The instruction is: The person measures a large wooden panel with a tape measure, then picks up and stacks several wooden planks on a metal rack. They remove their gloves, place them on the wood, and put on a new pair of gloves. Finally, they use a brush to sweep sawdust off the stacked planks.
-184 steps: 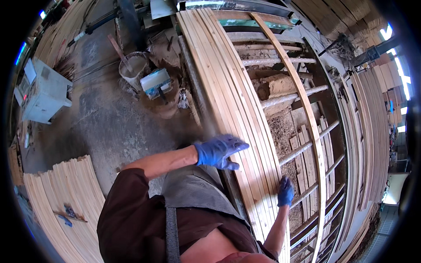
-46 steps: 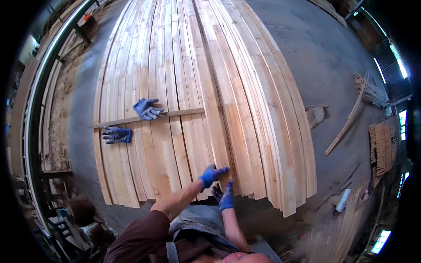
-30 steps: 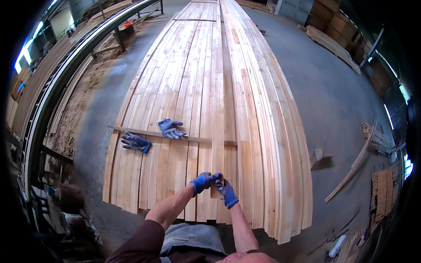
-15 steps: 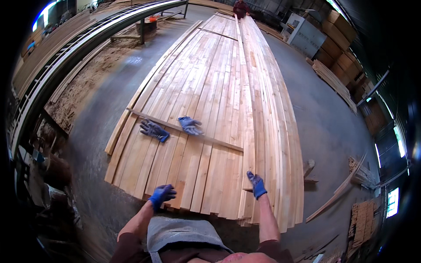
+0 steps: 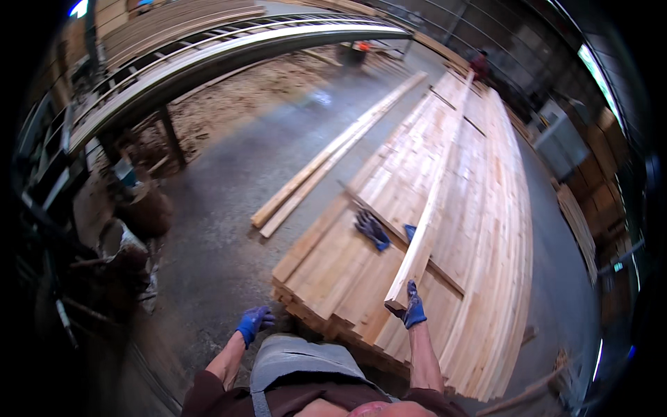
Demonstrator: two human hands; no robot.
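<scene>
My right hand [image 5: 413,307], in a blue glove, grips the near end of a long wooden board [image 5: 432,212]. The board runs over the stack of boards [image 5: 497,229] to its far end, where a person [image 5: 479,64] stands by the other end. My left hand [image 5: 255,324], also gloved in blue, hangs over the floor left of the stack's near edge. It is open and holds nothing. A loose dark work glove [image 5: 372,230] lies on the stack by a thin wooden strip [image 5: 447,278]. A second loose glove [image 5: 410,232] is mostly hidden by the held board.
Two long boards [image 5: 333,153] lie left of the stack, with a strip of floor between. A long metal-edged rack [image 5: 229,52] stands farther left, with wood debris [image 5: 229,111] under it. Stacked timber [image 5: 603,160] and a pale cabinet [image 5: 559,142] stand at the right.
My right hand has moved the board leftward across the stack, over one loose glove. My left hand has come away from the stack's near edge. The view has turned left.
</scene>
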